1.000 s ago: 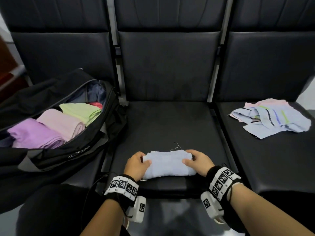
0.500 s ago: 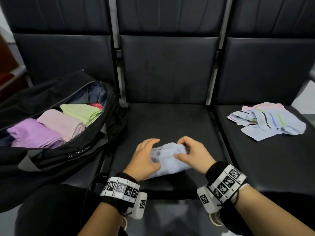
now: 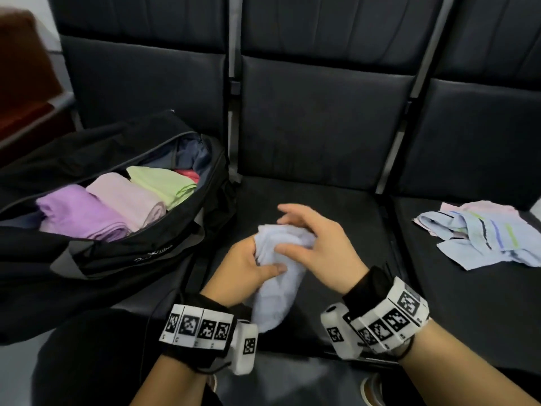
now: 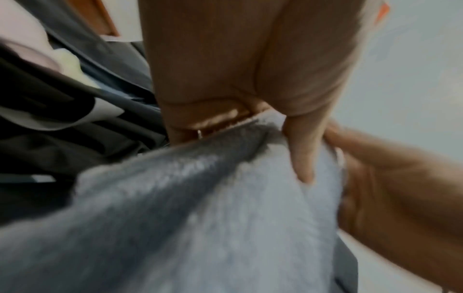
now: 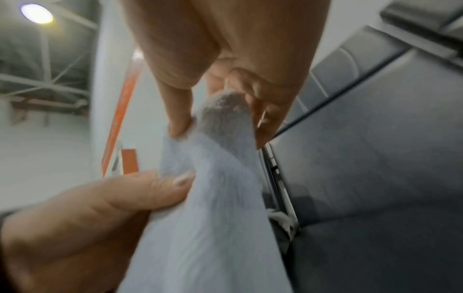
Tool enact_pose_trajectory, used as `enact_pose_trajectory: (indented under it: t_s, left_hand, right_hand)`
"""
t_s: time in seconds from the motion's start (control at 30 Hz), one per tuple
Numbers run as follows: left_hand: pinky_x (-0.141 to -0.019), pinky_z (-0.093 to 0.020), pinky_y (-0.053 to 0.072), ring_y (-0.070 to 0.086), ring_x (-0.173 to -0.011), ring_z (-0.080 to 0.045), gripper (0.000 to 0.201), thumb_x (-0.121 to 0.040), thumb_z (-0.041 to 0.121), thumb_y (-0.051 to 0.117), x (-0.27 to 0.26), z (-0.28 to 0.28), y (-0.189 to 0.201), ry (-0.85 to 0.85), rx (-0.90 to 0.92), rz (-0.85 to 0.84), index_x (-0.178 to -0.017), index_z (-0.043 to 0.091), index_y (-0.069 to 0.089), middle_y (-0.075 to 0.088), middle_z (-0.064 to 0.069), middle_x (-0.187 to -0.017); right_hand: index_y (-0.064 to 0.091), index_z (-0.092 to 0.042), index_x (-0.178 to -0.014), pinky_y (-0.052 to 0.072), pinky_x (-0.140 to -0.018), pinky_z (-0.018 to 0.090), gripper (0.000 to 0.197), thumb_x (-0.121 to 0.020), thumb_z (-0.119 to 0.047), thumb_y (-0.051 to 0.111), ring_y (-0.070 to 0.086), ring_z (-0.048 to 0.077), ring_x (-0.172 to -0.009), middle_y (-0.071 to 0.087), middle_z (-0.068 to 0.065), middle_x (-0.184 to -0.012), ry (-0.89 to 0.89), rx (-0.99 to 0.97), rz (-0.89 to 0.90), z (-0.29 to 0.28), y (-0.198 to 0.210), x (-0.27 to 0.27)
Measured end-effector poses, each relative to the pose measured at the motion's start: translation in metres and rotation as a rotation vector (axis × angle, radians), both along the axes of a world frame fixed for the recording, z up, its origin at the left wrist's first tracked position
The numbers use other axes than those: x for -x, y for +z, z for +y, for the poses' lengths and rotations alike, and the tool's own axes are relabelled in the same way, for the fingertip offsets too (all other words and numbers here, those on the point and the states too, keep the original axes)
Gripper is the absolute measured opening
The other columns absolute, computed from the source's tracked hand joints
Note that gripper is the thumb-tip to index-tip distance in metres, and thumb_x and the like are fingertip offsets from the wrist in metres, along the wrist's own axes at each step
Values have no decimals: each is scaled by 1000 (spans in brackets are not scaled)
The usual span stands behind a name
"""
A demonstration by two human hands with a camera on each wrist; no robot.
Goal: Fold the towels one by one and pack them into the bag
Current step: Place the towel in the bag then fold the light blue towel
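Two bare hands hold a folded pale blue towel (image 3: 278, 276) lifted above the front of the middle seat (image 3: 316, 206) of a row of black padded seats. The left hand (image 3: 246, 268) grips the towel from its left side, thumb pressed across the front of the cloth and fingers wrapped behind it. The right hand (image 3: 319, 247) clasps the top of the towel from the right, thumb on the near face and fingers curled over the far side; one or two of its fingers stick out loosely beyond the bundle. The towel hangs as a thick roll, its lower end drooping toward the person between the two wrists. Each wrist wears a black band with black-and-white square markers and a small white camera unit.

On the seat to the left sits an open black duffel bag (image 3: 123, 259), its zip opening facing up. Inside, packed side by side, are a folded purple towel (image 3: 79, 215), a folded pink towel (image 3: 126, 197) and a folded light green towel (image 3: 164, 183), with a bit of red cloth (image 3: 188, 174) and dark blue cloth (image 3: 190, 153) behind them.

On the seat to the right, well apart from the hands, lies a loose pile of unfolded towels (image 3: 483, 235): a pale blue one with dark, blue and green stripes on top of a pink one.

The wrist views are blurred and show only fingers pinching the pale blue cloth.
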State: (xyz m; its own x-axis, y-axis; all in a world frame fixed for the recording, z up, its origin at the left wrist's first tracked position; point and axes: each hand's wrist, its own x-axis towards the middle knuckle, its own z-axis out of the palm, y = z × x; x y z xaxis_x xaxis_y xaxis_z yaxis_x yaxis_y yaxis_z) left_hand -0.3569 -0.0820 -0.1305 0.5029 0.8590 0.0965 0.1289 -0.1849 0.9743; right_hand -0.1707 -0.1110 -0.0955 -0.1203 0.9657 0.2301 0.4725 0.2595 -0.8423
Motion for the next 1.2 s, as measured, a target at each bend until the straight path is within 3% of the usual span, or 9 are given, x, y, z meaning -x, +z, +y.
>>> enact_pose_trajectory:
  t_s: [0.1,0.2,0.33,0.47,0.6,0.7,0.87,1.0,1.2]
  left_hand:
    - [-99,-36,53,66,-115,-13,47,-81,8,79,19,10,0,222,74,-126,-125,15,64,71,0,-121]
    - [-99,-52,52,67,-113,-18,49,-77,27,79,35,20,-5,393,181,-215,-122,19,62,71,-3,-119]
    - [-103,-53,50,65,-119,-22,50,-84,26,74,54,32,-13,499,343,-392,-130,17,58,69,-5,-124]
    - [-99,-40,54,65,-117,-15,48,-90,10,71,78,51,-19,561,399,-450,-134,20,54,69,0,-126]
    - [-97,-34,53,62,-119,-10,70,-72,15,81,102,73,-18,576,414,-392,-131,34,48,63,5,-130]
    - [-98,-41,54,63,-119,-16,61,-82,7,75,126,91,-13,611,422,-353,-132,29,48,64,3,-129]
    - [-96,-46,55,63,-120,-26,62,-82,2,69,188,114,8,647,392,-341,-138,15,45,64,-9,-130]
    - [-95,-41,56,66,-117,-26,57,-84,0,67,235,118,22,507,396,-182,-138,9,50,67,-10,-127]
    - [-86,-28,52,64,-93,-11,31,-91,0,65,326,130,31,919,231,20,-118,14,65,69,-1,-105]
  right_hand:
    - [46,-30,-141,51,-97,26,70,-81,-24,81,61,8,-117,64,-10,-126,0,201,221,12,-17,10]
    - [57,-21,-131,55,-96,39,57,-80,-18,82,66,13,-113,69,-2,-122,123,456,255,17,-48,24]
    - [72,-18,-107,57,-76,29,23,-84,-16,78,72,23,-98,75,5,-106,152,482,315,35,-63,49]
    - [71,-15,-106,55,-74,27,20,-87,-17,75,72,22,-95,75,7,-104,197,466,314,70,-60,76]
    - [71,-17,-104,54,-69,19,16,-88,-17,73,73,12,-90,76,0,-99,230,460,280,109,-54,106]
    - [69,-17,-106,54,-69,20,21,-86,-20,75,72,9,-89,76,-4,-98,222,448,283,137,-51,133]
    - [62,-9,-122,55,-92,41,45,-83,-28,77,68,26,-109,72,9,-116,273,558,454,175,-47,195]
    - [65,-8,-120,55,-93,43,38,-86,-21,74,68,27,-109,72,9,-117,346,593,495,201,-43,247]
    - [64,-13,-119,55,-93,48,37,-86,-23,76,70,20,-105,73,2,-113,306,500,369,234,-31,307]
